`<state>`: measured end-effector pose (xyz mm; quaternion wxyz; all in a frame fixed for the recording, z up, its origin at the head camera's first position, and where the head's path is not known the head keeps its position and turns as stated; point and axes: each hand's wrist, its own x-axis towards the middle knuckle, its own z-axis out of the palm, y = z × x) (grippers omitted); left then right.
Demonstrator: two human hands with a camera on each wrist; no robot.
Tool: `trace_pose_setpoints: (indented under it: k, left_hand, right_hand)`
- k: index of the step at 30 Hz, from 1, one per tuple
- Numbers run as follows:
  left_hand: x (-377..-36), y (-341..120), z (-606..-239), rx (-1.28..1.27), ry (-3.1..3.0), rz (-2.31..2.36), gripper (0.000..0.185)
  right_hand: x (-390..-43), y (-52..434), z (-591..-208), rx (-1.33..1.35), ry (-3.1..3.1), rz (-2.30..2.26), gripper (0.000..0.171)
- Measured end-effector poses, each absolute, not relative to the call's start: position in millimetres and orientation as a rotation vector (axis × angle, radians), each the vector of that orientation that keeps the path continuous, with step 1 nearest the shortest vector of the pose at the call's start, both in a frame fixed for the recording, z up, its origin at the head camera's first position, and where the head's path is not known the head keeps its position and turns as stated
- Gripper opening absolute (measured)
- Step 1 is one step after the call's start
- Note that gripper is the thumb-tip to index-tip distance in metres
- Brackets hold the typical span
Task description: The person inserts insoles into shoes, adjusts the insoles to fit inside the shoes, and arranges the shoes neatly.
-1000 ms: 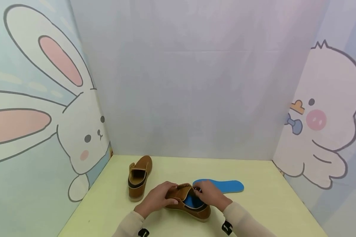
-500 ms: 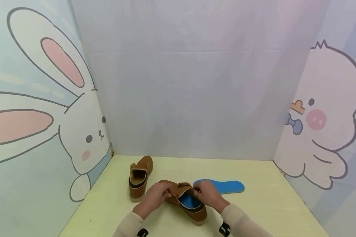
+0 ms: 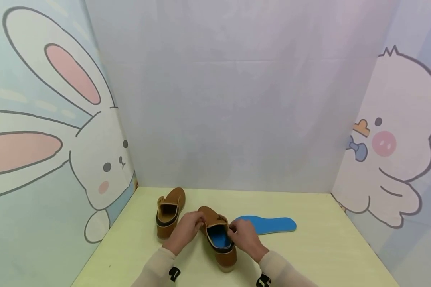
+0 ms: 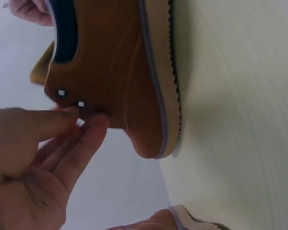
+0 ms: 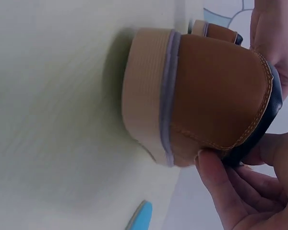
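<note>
A pale yellow-green table point(image 3: 309, 255) fills the floor of a booth whose left wall carries a cartoon rabbit point(image 3: 104, 167) and whose right wall a cartoon chick point(image 3: 391, 151), so everything handled sits in the near middle, within easy reach of both arms. Far left on the table stands a second brown shoe point(image 3: 169, 212), upright on its sole with the toe pointing away, set aside and touched by neither hand. Just right of it, nearer the person, is the brown shoe point(image 3: 217, 239) being worked on, resting on its thick beige sole with the heel toward the viewer and the opening facing up, which leaves the blue insole point(image 3: 220, 238) inside it on show. The left hand point(image 3: 184, 231) pinches the upper edge by the eyelets on the shoe's left side, thumb and fingers closed on the leather, seemingly to steady it and hold the mouth spread. The right hand point(image 3: 244, 238) grips the dark collar at the right rear of the opening, fingers curled over the rim, pulling the other way, so the two hands together hold the shoe open and square. To the right, flat on the table and apart from both shoes, lies a loose blue insole point(image 3: 269, 224), near enough to the right hand to be picked up.
</note>
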<state>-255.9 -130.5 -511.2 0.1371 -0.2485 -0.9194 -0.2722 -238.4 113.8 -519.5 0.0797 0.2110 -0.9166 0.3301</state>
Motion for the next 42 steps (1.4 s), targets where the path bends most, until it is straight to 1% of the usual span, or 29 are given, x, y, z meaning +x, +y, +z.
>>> trace_pose_setpoints:
  k: [4, 6, 9, 13, 15, 17, 19, 24, 25, 26, 28, 30, 34, 38, 42]
  left_hand:
    - [-258, -127, -513, -0.443, -2.716, -0.923, 0.012]
    - [-257, -126, -514, -0.353, -2.739, -0.953, 0.009]
    - [-256, -124, -515, -0.315, -2.755, -0.946, 0.011]
    - [-252, -123, -513, -0.354, -2.741, -0.987, 0.014]
    - [-249, -122, -511, -0.356, -2.765, -1.037, 0.019]
    - [-245, -120, -509, -0.352, -2.791, -1.082, 0.028]
    - [-241, -118, -509, -0.321, -2.824, -1.118, 0.044]
    - [-234, -108, -512, -0.193, -2.887, -1.13, 0.106]
    - [-233, -106, -512, -0.168, -2.901, -1.109, 0.115]
    - [-232, -104, -514, -0.147, -2.916, -1.081, 0.122]
    - [-232, -102, -516, -0.112, -2.94, -1.027, 0.128]
    - [-232, -100, -517, -0.101, -2.945, -1.003, 0.127]
    - [-232, -98, -518, -0.086, -2.94, -1.029, 0.118]
    - [-233, -96, -521, -0.071, -2.918, -1.024, 0.11]
    - [-236, -97, -524, -0.006, -2.885, -0.99, 0.106]
  right_hand:
    - [-236, 106, -523, 0.615, -2.729, 1.071, 0.008]
    - [-235, 103, -524, 0.599, -2.744, 1.135, 0.008]
    - [-233, 101, -524, 0.581, -2.751, 1.21, 0.01]
    - [-230, 98, -522, 0.603, -2.732, 1.301, 0.013]
    - [-229, 95, -522, 0.636, -2.72, 1.354, 0.014]
    - [-228, 92, -522, 0.67, -2.718, 1.403, 0.016]
    - [-227, 89, -523, 0.702, -2.726, 1.465, 0.02]
    - [-224, 84, -520, 0.731, -2.748, 1.667, 0.028]
    - [-224, 84, -519, 0.728, -2.754, 1.69, 0.028]
    - [-223, 85, -518, 0.725, -2.759, 1.7, 0.028]
    - [-223, 87, -518, 0.722, -2.769, 1.69, 0.029]
    - [-223, 90, -518, 0.723, -2.782, 1.652, 0.031]
    - [-220, 98, -521, 0.695, -2.775, 1.617, 0.035]
    - [-219, 106, -522, 0.666, -2.762, 1.59, 0.034]
    - [-221, 113, -522, 0.64, -2.769, 1.522, 0.032]
